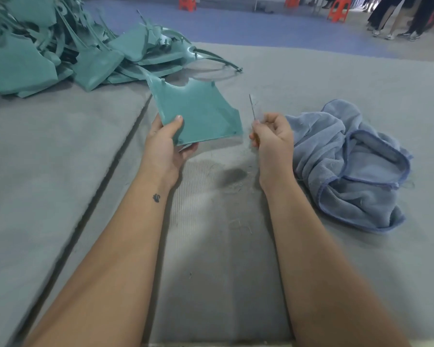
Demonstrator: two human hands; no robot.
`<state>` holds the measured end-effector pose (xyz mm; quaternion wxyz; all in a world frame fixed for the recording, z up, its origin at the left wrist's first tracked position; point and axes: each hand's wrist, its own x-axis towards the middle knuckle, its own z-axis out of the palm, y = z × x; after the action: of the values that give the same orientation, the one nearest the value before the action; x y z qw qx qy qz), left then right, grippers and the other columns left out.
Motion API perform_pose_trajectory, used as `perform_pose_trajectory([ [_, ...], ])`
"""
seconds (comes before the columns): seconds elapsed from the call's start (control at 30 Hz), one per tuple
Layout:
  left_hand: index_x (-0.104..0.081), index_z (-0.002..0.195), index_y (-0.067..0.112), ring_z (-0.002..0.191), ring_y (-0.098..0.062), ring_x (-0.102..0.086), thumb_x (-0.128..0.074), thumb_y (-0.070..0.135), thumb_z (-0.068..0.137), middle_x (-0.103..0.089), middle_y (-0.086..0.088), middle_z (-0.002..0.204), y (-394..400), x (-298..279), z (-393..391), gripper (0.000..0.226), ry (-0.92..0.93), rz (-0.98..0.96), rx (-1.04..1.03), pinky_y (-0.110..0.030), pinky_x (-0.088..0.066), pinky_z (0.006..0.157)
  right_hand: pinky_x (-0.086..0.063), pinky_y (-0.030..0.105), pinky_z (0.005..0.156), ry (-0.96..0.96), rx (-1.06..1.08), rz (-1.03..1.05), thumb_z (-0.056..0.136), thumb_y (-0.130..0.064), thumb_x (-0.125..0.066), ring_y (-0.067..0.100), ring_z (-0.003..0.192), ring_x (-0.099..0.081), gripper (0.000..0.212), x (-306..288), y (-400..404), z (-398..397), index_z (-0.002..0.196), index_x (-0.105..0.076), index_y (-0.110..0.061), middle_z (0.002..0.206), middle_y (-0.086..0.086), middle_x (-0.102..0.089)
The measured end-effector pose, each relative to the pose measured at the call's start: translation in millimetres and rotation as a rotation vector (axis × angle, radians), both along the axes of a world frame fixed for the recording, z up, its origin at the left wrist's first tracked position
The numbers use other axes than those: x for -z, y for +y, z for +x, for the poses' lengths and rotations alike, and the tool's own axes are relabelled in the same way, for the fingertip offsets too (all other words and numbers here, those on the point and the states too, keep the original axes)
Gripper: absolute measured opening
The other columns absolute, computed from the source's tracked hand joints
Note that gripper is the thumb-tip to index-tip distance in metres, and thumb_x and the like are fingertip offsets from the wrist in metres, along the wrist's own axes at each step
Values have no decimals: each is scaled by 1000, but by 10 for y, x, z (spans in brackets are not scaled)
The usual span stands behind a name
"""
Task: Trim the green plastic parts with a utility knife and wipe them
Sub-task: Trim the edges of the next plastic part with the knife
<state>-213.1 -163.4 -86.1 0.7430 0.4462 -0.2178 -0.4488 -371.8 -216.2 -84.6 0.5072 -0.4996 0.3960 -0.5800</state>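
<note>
Two bare forearms reach forward over a grey felt-covered bench (236,284), whose ribbed, worn nap carries a dark smudge and thin pale shavings between the wrists. The left hand (164,144) pinches the near corner of a flat teal-green plastic panel (198,113), thumb pressed on its smooth upper face and fingers curled beneath; the panel is held tilted above the bench, its far edge scooped into a curve with small moulded pegs standing up along it. Just beside it, apart from the panel, the right hand (273,139) is curled tight around the orange-tinted handle of a slim utility knife (252,108), the narrow metal blade pointing up and away. Just right of that hand lies a crumpled blue microfibre cloth (356,166), soft and folded with a stitched hem. A long dark seam (105,171) runs diagonally across the bench covering at left. Farther back at left, a loose heap of teal-green plastic parts (60,46), flat sheets and thin curved strips, is piled on the bench. Beyond are a blue floor (236,23) and orange plastic stools (338,11)
</note>
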Motion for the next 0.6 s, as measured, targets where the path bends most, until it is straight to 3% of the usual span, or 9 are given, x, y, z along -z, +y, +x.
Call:
perform_pose_trajectory([
  [0.13, -67, 93, 24, 66, -7, -64, -62, 15, 88, -72, 9, 78, 26, -6, 159, 11, -129, 59, -74, -22, -45, 56, -34, 22, 55, 26, 68, 19, 87, -3, -56, 13, 62, -40, 18, 0, -10, 12, 81, -52, -19, 73, 6, -50],
  [0.23, -60, 84, 23, 58, -10, -56, -61, 14, 70, -66, 5, 73, 57, -27, 243, 17, -229, 78, -104, -22, -37, 48, -36, 20, 55, -6, 92, 57, 89, -1, -55, 11, 58, -42, 18, -3, -35, 10, 81, -50, -17, 71, 6, -53],
  [0.33, -53, 79, 21, 55, -11, -56, -53, 8, 65, -65, 4, 69, 77, -48, 292, 19, -100, -10, -97, -21, -41, 48, -36, 22, 54, 17, 102, 84, 91, -6, -54, 10, 56, -42, 16, 18, -70, 12, 81, -50, -17, 69, 3, -54],
  [0.4, -60, 86, 19, 70, -14, -66, -54, 3, 78, -72, 2, 80, 77, -56, 330, 19, 42, -94, -93, -27, -53, 62, -37, 26, 59, 54, 121, 74, 92, -8, -54, 13, 61, -43, 15, 35, -82, 13, 81, -50, -18, 72, 5, -55],
  [0.5, -64, 100, 13, 86, -19, -72, -57, 10, 93, -75, -2, 91, 85, -93, 373, 11, 261, -122, -163, -35, -59, 73, -39, 28, 59, 117, 139, 34, 95, -12, -53, 17, 65, -45, 16, 44, -90, 4, 80, -54, -19, 77, 7, -57],
  [0.6, -66, 102, 11, 86, -24, -73, -57, 20, 96, -76, -6, 91, 127, -106, 392, 13, 295, -58, -159, -43, -60, 76, -40, 27, 57, 67, 133, -7, 99, -12, -49, 19, 64, -47, 18, 21, -83, 7, 85, -59, -18, 76, 10, -57],
])
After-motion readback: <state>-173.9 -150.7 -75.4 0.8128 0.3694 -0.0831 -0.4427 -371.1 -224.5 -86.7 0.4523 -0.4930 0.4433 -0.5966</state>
